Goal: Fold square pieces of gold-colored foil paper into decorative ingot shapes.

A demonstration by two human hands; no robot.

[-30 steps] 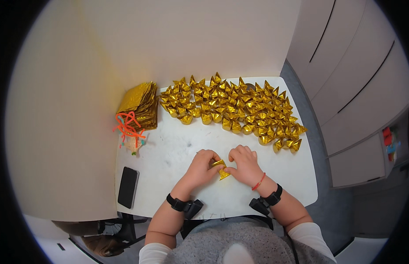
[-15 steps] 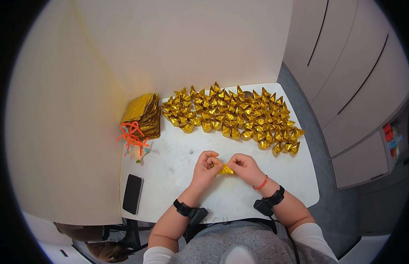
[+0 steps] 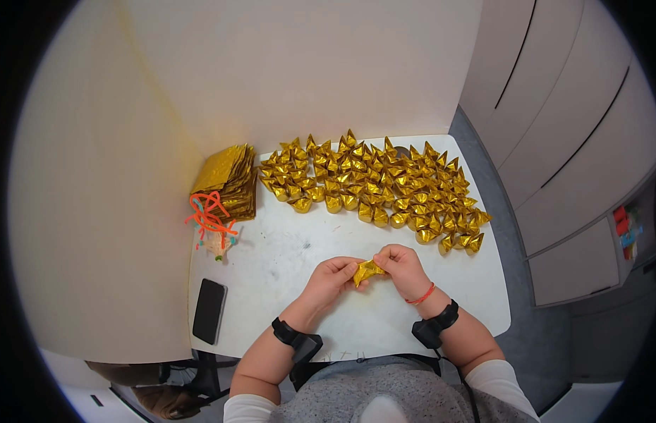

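Note:
Between both hands is a small piece of gold foil paper (image 3: 367, 271), folded and creased, above the near middle of the white table. My left hand (image 3: 335, 275) pinches its left end with the thumb on top; my right hand (image 3: 402, 269) grips the other end between thumb and fingers. Fingers on the far side of the paper are partly hidden. Beyond the hands stands a wide cluster of folded gold paper ingots (image 3: 370, 180) with pointed tips, packed closely together. At the back left lies a thick stack of flat gold foil sheets (image 3: 226, 176).
Orange pipe-cleaner-like strands (image 3: 211, 211) lie against the stack, with a small pale trinket (image 3: 218, 244) beside them. A black phone (image 3: 209, 311) rests near the left edge of the white table (image 3: 271, 261). Walls rise behind and to the left; grey cabinets (image 3: 561, 141) stand at the right.
The foil piece has turned and more of its surface shows between the hands. My left fingers have shifted from curled above to extended along it.

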